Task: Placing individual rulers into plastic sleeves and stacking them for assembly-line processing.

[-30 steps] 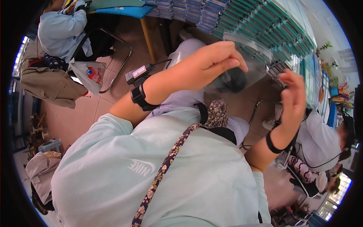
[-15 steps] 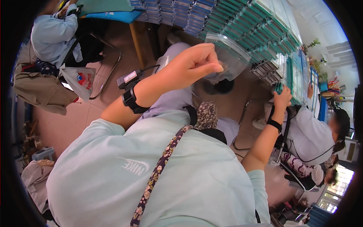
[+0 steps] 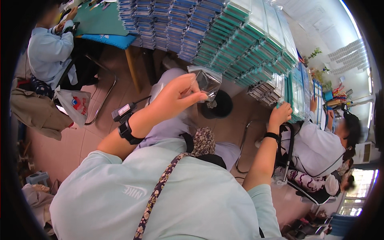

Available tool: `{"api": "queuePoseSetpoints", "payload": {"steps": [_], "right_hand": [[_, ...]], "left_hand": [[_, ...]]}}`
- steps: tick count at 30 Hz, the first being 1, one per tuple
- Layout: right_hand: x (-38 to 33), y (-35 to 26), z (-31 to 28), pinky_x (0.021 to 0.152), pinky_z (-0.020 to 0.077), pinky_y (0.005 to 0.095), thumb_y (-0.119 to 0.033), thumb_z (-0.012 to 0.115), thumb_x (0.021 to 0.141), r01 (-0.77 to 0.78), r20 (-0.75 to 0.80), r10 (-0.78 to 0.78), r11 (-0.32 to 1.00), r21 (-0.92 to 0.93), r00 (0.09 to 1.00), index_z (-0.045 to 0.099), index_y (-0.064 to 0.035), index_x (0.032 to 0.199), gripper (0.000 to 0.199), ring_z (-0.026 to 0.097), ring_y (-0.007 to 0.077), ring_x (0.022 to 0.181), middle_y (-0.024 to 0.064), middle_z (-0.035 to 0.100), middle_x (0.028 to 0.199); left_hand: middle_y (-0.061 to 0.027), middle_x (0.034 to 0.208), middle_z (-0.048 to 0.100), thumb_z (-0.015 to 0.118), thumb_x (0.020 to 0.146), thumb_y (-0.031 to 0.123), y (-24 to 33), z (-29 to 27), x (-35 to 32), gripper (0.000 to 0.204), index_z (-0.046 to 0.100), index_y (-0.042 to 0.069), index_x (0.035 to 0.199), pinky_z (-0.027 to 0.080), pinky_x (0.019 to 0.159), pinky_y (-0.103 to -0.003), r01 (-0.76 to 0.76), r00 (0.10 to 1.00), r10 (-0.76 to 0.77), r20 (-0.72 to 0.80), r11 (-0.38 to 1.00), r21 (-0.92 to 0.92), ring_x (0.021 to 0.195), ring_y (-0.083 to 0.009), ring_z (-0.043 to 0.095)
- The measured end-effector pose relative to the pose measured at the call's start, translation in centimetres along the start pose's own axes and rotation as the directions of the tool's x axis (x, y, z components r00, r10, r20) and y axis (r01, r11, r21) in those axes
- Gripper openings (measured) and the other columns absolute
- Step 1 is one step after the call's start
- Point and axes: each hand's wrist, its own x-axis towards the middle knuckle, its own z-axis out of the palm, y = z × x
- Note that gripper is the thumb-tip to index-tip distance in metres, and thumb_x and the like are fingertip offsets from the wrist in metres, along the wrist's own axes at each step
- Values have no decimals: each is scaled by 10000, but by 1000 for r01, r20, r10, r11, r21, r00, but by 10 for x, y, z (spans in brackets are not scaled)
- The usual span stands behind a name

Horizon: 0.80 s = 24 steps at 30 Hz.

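Observation:
My left hand (image 3: 180, 91) is closed, pinching a small clear plastic bag (image 3: 211, 83) between thumb and fingers. The bag hangs over the floor in front of my lap, slightly crumpled and glinting; I cannot make out anything in it. Further right, my right hand (image 3: 280, 116) reaches to the near corner of a stack of flat teal packs (image 3: 295, 96). Its fingers curl over a teal edge there. What lies under the fingertips is partly hidden. Beneath the bag stands a dark round bin (image 3: 219, 106) with crumpled clear plastic at its rim.
High stacks of blue-edged packs (image 3: 168, 24) and teal-edged packs (image 3: 244, 40) fill the table ahead. A smaller pile of dark-edged packs (image 3: 266, 91) sits beside them. One person (image 3: 50, 52) sits at the left, another (image 3: 316, 144) at the right. A white carrier bag (image 3: 74, 104) hangs from a chair.
The whole view has shifted, showing more of the stacks. My left hand has drawn back a little toward me with the bag, which is less spread out. My right hand stays at the teal packs.

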Motion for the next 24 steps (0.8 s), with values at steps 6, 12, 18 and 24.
{"api": "queuePoseSetpoints", "payload": {"steps": [6, 12, 18, 24], "right_hand": [[4, 9, -7, 870, 387, 441, -109, 742, 674, 156, -218, -134, 984, 86, 967, 544, -48, 1037, 418, 504, 306, 1033, 100, 534, 1021], [36, 21, -86, 718, 429, 428, -207, 677, 814, 202, -401, -50, 916, 347, 915, 554, -7, 926, 261, 557, 361, 819, 168, 547, 844], [49, 79, -247, 703, 459, 363, -343, 715, 798, -42, -560, 243, 937, 348, 792, 652, -34, 942, 347, 580, 229, 749, 114, 621, 852], [-3, 117, -401, 592, 504, 376, -405, 590, 845, -114, -904, -310, 928, -355, 293, 619, -4, 903, 406, 637, 262, 623, 125, 650, 761]], "left_hand": [[9, 667, 334, 701, 804, 150, -5, 1, 1, 211, 555, 33, 706, 259, 534, -267, 30, 998, -30, -57, 1000, 0, 598, -94, 303], [16, 681, 377, 696, 809, 162, -11, 0, 1, 216, 548, 40, 709, 265, 538, -250, 49, 997, -51, -66, 998, -29, 604, -83, 316], [7, 685, 393, 680, 820, 166, -7, 3, 2, 249, 507, 45, 687, 278, 543, -252, 128, 991, -130, -22, 990, -61, 609, -86, 330], [32, 684, 330, 638, 866, 206, -16, 12, 1, 288, 462, 56, 693, 249, 548, -246, 109, 993, -106, 46, 992, -60, 622, -70, 286]]}}
